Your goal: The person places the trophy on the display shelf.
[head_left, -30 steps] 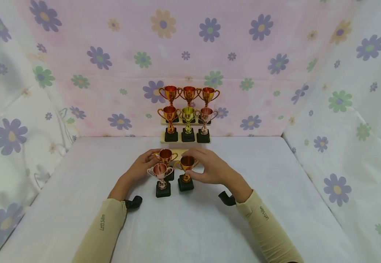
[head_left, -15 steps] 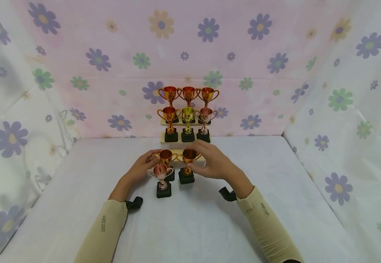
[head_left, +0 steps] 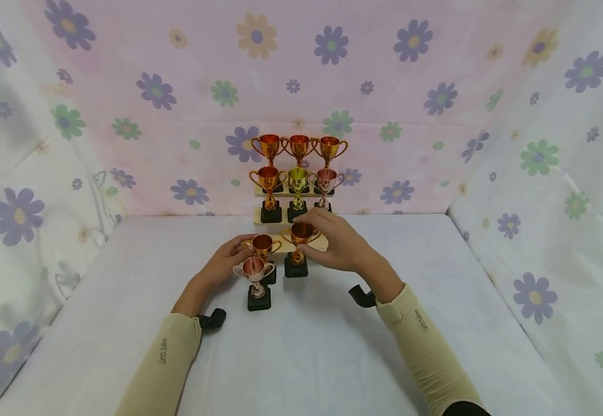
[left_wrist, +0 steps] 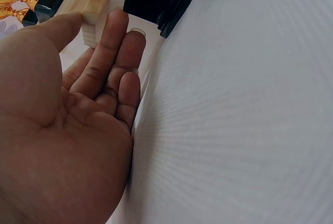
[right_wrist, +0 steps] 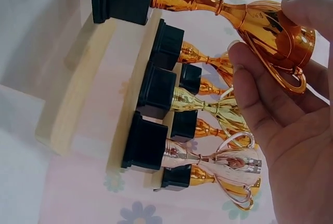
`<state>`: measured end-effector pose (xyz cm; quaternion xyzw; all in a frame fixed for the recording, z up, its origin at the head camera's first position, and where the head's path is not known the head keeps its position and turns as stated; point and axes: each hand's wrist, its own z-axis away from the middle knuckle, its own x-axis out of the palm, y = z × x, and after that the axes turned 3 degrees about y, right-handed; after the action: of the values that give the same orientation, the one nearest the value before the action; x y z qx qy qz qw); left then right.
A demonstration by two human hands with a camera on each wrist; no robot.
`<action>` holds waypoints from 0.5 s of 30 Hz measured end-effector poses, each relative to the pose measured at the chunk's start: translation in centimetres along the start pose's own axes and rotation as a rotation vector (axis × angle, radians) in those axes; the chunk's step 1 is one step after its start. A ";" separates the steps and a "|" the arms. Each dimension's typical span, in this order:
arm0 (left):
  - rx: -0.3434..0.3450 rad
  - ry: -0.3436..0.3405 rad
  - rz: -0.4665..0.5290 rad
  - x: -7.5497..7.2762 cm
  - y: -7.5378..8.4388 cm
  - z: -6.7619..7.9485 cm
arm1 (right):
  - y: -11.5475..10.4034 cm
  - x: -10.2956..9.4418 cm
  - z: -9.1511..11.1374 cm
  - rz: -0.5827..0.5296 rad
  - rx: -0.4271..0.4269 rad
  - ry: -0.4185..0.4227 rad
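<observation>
Three wooden steps form a display stand (head_left: 313, 244) at the back of the table. My right hand (head_left: 335, 242) grips a gold trophy (right_wrist: 278, 34) by its cup, thumb on one side and fingers on the other. Its black base (head_left: 296, 267) is raised in front of the lowest step. At that step's left end is my left hand (head_left: 224, 263); the left wrist view shows thumb and fingers around the wooden end (left_wrist: 96, 13). Nearest to that hand are another gold trophy (head_left: 262, 245) and, before it, a rose-gold trophy (head_left: 254, 268), both upright in front of the step.
The middle step carries a gold trophy (head_left: 269, 180), a yellow-gold one (head_left: 298, 181) and a rose-gold one (head_left: 326, 181). Three gold trophies stand on the top step, including the middle one (head_left: 299, 148). Behind hangs a flowered cloth (head_left: 192, 115). White cloth (head_left: 291, 358) covers the table.
My right hand has carried the gold trophy away from me and upward, from beside the rose-gold trophy to the front of the lowest step. The left hand has stayed put.
</observation>
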<state>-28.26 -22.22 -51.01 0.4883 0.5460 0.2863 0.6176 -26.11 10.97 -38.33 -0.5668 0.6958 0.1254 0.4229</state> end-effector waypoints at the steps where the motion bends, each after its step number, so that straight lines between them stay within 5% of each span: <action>1: 0.002 -0.002 0.002 0.0 0.0 0.0 | 0.0 -0.1 -0.1 0.012 0.001 0.000; 15: -0.013 0.001 0.023 0.0 0.2 -0.1 | 0.7 -1.1 -1.8 0.047 0.011 -0.026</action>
<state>-28.30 -22.18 -50.83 0.4904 0.5386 0.2972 0.6173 -27.58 10.73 -36.65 -0.5463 0.7040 0.1390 0.4320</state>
